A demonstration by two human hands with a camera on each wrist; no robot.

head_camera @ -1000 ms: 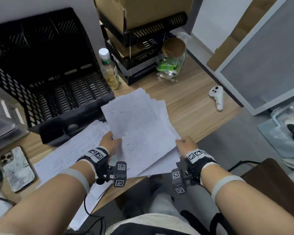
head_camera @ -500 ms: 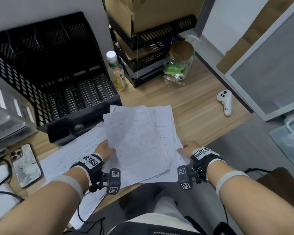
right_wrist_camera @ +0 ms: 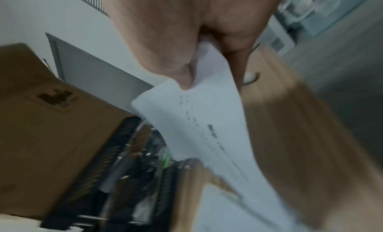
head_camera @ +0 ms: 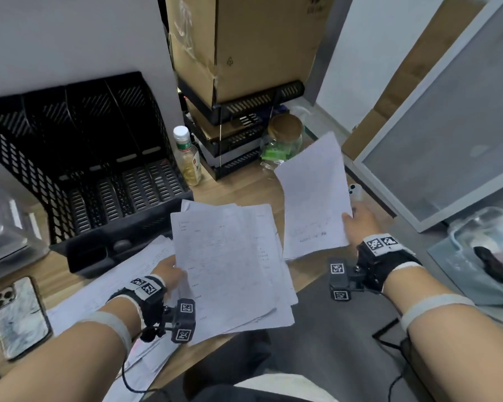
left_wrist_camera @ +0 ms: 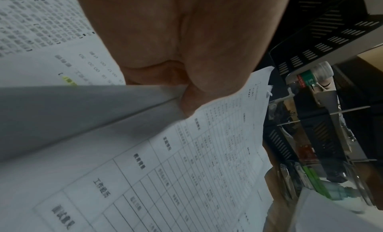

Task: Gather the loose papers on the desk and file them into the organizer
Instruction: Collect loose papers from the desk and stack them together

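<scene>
My left hand (head_camera: 169, 272) grips a stack of printed papers (head_camera: 230, 265) by its left edge, above the desk's front edge; in the left wrist view the thumb (left_wrist_camera: 207, 81) pinches the sheets (left_wrist_camera: 186, 162). My right hand (head_camera: 360, 224) pinches a single sheet (head_camera: 314, 198) at its right edge and holds it up, apart from the stack; the right wrist view shows that sheet (right_wrist_camera: 207, 121) between thumb and fingers. The black mesh organizer (head_camera: 79, 158) stands at the back left with empty slots. More loose papers (head_camera: 105, 285) lie on the desk under my left forearm.
A phone (head_camera: 15, 314) lies at the desk's left. A small bottle (head_camera: 188, 158), a glass jar (head_camera: 282, 140) and stacked black trays with a cardboard box (head_camera: 238, 44) stand behind. A white controller (head_camera: 355, 192) peeks from behind the sheet. A framed panel (head_camera: 447, 140) leans at the right.
My right hand has pulled one sheet away from the stack, up and to the right. The left hand keeps hold of the rest. The head view has tilted upward.
</scene>
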